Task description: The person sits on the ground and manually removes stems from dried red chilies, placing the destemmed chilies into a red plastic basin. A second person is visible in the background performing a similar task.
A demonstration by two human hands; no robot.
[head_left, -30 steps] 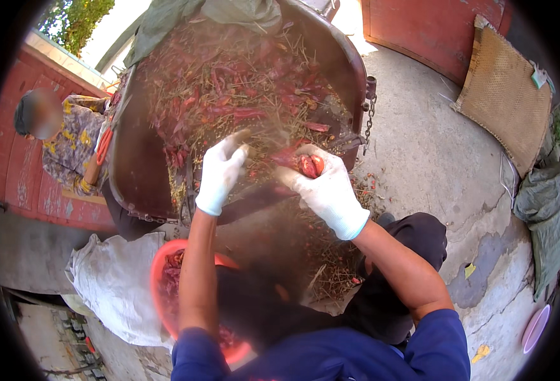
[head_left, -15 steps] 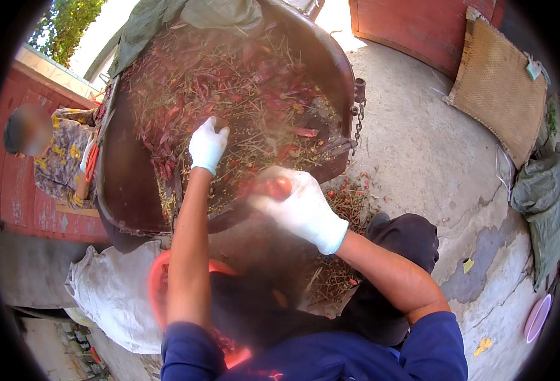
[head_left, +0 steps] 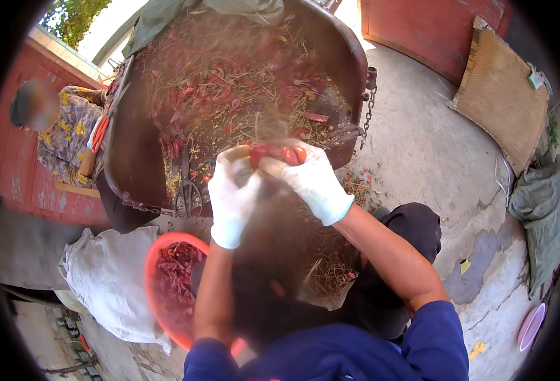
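Both my hands wear white gloves and meet in front of the metal bin's near edge. Several red dried chili peppers (head_left: 275, 154) lie bunched in my right hand (head_left: 315, 181), its thumb pressed across them. Curled fingers of my left hand (head_left: 232, 190) reach the left end of the bunch, the thumb a little apart below. Beyond them, the dark metal bin (head_left: 130, 159) holds a heap of dried chilies, stalks and loose seeds (head_left: 229, 82). A pair of scissors (head_left: 188, 190) hangs at its near rim.
A red basin (head_left: 156, 305) with dark red chilies stands by my left leg, beside a white sack (head_left: 111, 279). Another person (head_left: 70, 140) sits left of the bin. Stalks litter the floor (head_left: 330, 263). A woven mat (head_left: 499, 89) and pink basin (head_left: 532, 327) are at right.
My left hand has come back from the heap, toward me and rightward, to the chilies in my right hand. The red basin shows more fully.
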